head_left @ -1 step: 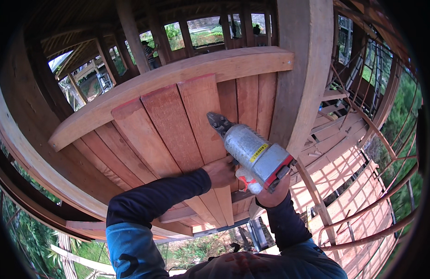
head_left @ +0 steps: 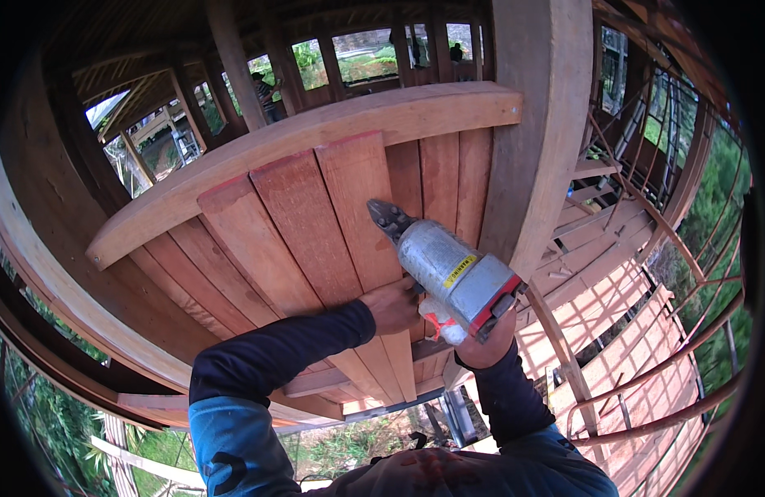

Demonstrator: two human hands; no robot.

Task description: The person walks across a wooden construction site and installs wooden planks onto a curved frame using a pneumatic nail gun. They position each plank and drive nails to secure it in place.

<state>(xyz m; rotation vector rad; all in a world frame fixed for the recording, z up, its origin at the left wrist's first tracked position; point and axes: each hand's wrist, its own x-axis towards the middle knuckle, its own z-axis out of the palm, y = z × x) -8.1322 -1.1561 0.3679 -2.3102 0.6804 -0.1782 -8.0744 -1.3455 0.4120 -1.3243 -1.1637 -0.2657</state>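
Observation:
My right hand (head_left: 492,341) is closed round the handle of a nail gun (head_left: 449,267), which has a silver cylindrical body, a yellow label and a red-edged end cap. The gun's dark nose (head_left: 388,219) points up and left over a reddish wooden plank (head_left: 355,178). Just below the gun's body, my left hand (head_left: 391,307) is against the planks, its fingers mostly hidden by the tool and turned away. White and red wrapping (head_left: 445,325) shows between the two hands, under the gun. Several planks stand side by side against a curved wooden rail (head_left: 316,128).
A thick wooden post (head_left: 548,124) rises right of the planks. Beyond it, at the lower right, are curved metal bars (head_left: 664,431) and a sunlit wooden surface (head_left: 614,331). A large beam (head_left: 76,240) curves along the left. Another person (head_left: 267,93) stands far back among posts.

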